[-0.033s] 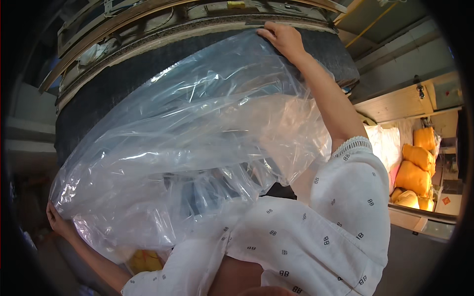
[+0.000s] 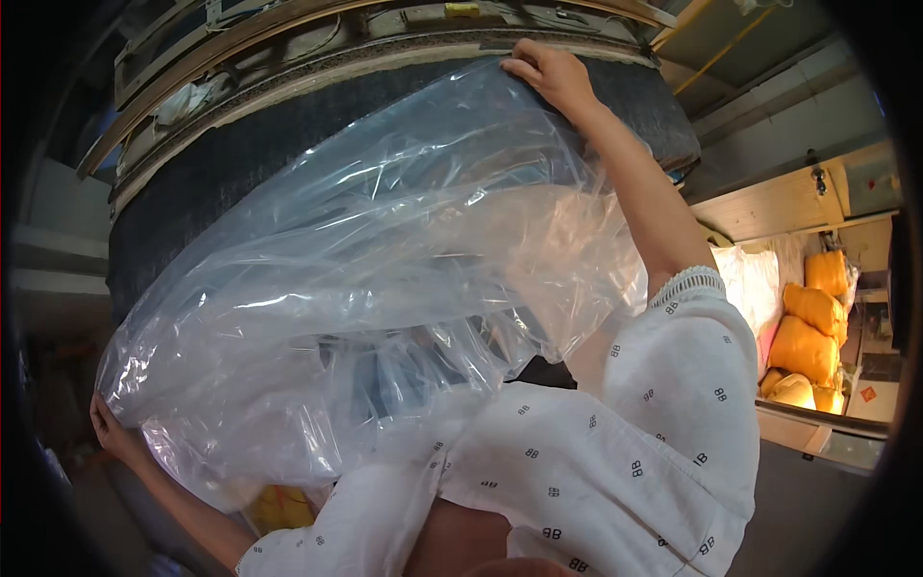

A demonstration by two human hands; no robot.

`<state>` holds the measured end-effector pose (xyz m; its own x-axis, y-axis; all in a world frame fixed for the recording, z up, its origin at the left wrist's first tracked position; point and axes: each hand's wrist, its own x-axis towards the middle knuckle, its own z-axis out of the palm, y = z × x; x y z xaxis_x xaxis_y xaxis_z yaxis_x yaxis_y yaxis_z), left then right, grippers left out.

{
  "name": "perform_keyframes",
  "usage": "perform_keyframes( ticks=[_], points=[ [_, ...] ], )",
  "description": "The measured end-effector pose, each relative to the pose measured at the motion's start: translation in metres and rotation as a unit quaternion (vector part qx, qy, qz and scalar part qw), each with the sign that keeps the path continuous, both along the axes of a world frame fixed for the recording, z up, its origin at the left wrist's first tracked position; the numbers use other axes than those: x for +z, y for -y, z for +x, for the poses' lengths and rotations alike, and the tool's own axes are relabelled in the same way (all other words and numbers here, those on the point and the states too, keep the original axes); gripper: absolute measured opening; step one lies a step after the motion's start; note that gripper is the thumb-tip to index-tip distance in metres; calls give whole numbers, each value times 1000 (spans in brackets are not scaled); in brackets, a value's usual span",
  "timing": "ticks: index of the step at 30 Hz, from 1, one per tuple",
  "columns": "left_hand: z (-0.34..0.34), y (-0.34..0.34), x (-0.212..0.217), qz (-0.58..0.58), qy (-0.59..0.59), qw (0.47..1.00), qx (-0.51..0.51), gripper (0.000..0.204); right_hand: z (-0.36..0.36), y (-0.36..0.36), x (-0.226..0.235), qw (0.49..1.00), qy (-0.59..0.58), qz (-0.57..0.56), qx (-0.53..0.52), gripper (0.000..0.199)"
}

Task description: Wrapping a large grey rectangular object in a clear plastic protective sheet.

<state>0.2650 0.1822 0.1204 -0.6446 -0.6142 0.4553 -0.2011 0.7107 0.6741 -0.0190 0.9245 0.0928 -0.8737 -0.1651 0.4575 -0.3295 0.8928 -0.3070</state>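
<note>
A large clear plastic bag (image 2: 385,279) is stretched across a big dark grey padded slab (image 2: 221,168) that fills the middle of the view. My right hand (image 2: 548,72) reaches up and grips the bag's top edge against the slab's upper rim. My left hand (image 2: 113,428) holds the bag's lower corner at the bottom left. Both arms wear white patterned sleeves (image 2: 615,442). The crumpled plastic hides much of the slab's face.
Wooden rails (image 2: 288,38) run along the top behind the slab. Several orange sacks (image 2: 812,327) are piled at the right beside a pale wooden board (image 2: 779,207). A yellow object (image 2: 279,505) shows under the bag at the bottom.
</note>
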Motion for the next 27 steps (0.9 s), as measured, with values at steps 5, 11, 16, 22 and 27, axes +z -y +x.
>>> perform_keyframes(
  ticks=[5, 11, 16, 22, 27],
  points=[
    [13, 3, 1, 89, -34, 995, 11, 32, -11, -3, 1, 992, 112, -50, 18, 29],
    [32, -2, -8, 58, -33, 997, 44, 33, -12, 17, -10, 996, 45, -64, -36, 31],
    [99, -15, -31, 148, -11, 986, 82, 32, -5, 27, -9, 992, 114, -44, -35, 27],
    [160, -37, -104, 286, 80, 954, 48, 29, -35, 27, -19, 989, 36, -36, 142, 30],
    [79, -25, -110, 349, -12, 930, 116, 33, -47, 17, 1, 793, 93, -356, 485, 7]
  ],
)
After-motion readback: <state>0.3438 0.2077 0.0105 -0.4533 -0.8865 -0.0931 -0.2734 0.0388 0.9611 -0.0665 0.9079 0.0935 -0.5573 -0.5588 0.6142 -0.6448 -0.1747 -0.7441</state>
